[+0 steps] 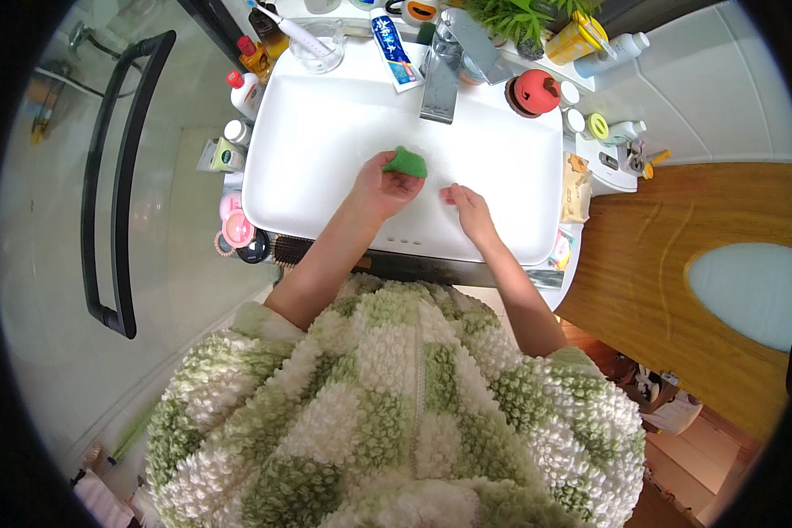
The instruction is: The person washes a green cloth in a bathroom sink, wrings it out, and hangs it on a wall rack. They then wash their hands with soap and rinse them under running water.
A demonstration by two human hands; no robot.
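Observation:
My left hand holds a green scrubbing pad over the basin of a white rectangular sink. To its right is my right hand, apart from the pad, its fingers bent inward; I see nothing in it, but its palm side is hidden. A square-edged metal faucet stands at the sink's back, beyond both hands. Left of the faucet, a blue and white toothpaste tube lies on the rear rim.
An electric toothbrush leans in a glass cup. A red round container sits at the back right rim. Bottles line the left side. A paddle hairbrush lies by the front left edge. A wooden door is at right.

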